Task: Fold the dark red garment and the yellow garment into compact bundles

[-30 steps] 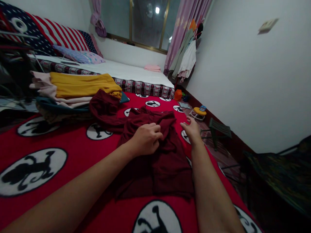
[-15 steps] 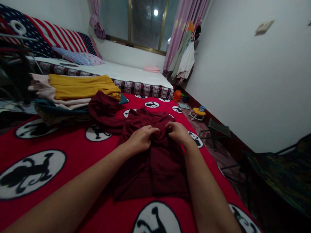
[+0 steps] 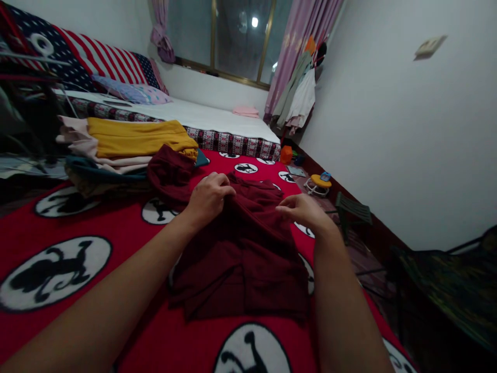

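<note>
A dark maroon garment (image 3: 256, 259) lies spread and rumpled on the red bed cover (image 3: 140, 269), its lower part flat towards me. My left hand (image 3: 212, 194) is closed on its upper left side and lifts a fold of cloth. At the upper right side, my right hand (image 3: 303, 210) pinches with thumb and fingers at the cloth's edge; the fingertips are partly hidden. A bunched, sleeve-like part (image 3: 171, 173) of the garment reaches left against a stack of folded clothes, with yellow trousers (image 3: 135, 137) on top.
Behind the red cover stands a bed (image 3: 205, 114) with a white sheet. To the right, a yellow stool (image 3: 320, 181), a green folding stool (image 3: 353, 207) and a dark patterned chair (image 3: 446, 290) stand along the wall. Clothes (image 3: 303, 98) hang by the curtain.
My hands have moved apart, the left one leftward and up, the right one rightward. The garment's upper part is now stretched wider between them. The view has shifted slightly.
</note>
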### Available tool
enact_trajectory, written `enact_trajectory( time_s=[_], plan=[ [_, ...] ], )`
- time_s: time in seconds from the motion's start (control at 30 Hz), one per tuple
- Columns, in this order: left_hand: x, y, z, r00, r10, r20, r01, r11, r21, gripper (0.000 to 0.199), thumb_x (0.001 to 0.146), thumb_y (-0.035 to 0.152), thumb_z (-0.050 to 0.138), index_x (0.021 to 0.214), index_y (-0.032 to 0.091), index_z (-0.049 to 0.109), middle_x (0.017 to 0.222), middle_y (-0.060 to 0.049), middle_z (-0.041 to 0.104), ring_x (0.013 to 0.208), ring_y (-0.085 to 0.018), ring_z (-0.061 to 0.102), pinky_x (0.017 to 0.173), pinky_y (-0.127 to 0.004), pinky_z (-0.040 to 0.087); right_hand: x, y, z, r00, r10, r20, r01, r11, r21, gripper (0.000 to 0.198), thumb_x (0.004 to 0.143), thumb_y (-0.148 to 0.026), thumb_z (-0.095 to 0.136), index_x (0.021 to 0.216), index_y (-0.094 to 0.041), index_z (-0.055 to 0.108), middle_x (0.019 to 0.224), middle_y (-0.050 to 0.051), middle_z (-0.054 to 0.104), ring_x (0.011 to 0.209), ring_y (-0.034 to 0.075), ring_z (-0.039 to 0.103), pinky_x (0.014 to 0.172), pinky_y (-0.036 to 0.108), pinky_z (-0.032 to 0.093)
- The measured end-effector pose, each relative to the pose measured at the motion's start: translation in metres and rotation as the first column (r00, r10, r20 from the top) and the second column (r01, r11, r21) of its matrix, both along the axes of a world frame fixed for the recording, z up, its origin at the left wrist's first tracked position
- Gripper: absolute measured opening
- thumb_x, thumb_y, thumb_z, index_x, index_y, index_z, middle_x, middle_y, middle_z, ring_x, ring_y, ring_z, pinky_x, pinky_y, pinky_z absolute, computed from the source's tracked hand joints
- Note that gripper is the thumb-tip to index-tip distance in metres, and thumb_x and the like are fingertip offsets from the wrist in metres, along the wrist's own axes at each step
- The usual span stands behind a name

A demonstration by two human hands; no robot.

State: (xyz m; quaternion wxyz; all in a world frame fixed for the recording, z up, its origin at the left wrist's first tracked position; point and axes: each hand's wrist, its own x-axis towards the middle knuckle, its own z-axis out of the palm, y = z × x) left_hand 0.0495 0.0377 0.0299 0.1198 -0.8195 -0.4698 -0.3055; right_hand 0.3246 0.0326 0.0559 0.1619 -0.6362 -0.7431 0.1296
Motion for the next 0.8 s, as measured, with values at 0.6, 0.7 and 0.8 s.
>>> enact_trajectory(
  time_s=[0.6,0.7,0.8],
  plan=[
    [-0.008,0.009,-0.001,0.767,0.168,0.619,0.295,0.765,-0.573,0.041,0.064,0.016,0.056,0.099,0.022,0.078,0.061,-0.002,0.069,0.058,-0.023,0.068,0.057,-0.031,0.056,-0.002,0.036,-0.065,0.981,-0.188,-0.052,0.193,0.977,0.092,0.024,0.077,-0.022,0.061,0.099,-0.020,0.069,0.086,0.005,0.072,0.080,0.020,0.067,0.073,0.029,0.049],
    [-0.007,0.008,0.008,0.707,0.095,0.701,0.279,0.873,-0.400,0.036,0.063,0.016,0.061,0.095,0.019,0.078,0.082,-0.005,0.075,0.085,-0.027,0.071,0.078,-0.035,0.057,-0.004,0.039,-0.057,0.939,-0.220,-0.263,0.277,0.939,0.204,0.017,0.078,-0.021,0.055,0.091,-0.019,0.066,0.079,0.005,0.071,0.075,0.019,0.067,0.072,0.029,0.051],
    [-0.011,0.008,0.016,0.735,0.054,0.676,0.200,0.935,-0.293,0.041,0.067,0.014,0.058,0.104,0.020,0.076,0.110,-0.006,0.072,0.110,-0.028,0.063,0.101,-0.040,0.047,-0.008,0.043,-0.050,0.836,-0.084,-0.543,0.253,0.936,0.245,0.033,0.079,-0.025,0.057,0.110,-0.017,0.059,0.100,0.009,0.072,0.088,0.018,0.069,0.079,0.029,0.053]
  ],
)
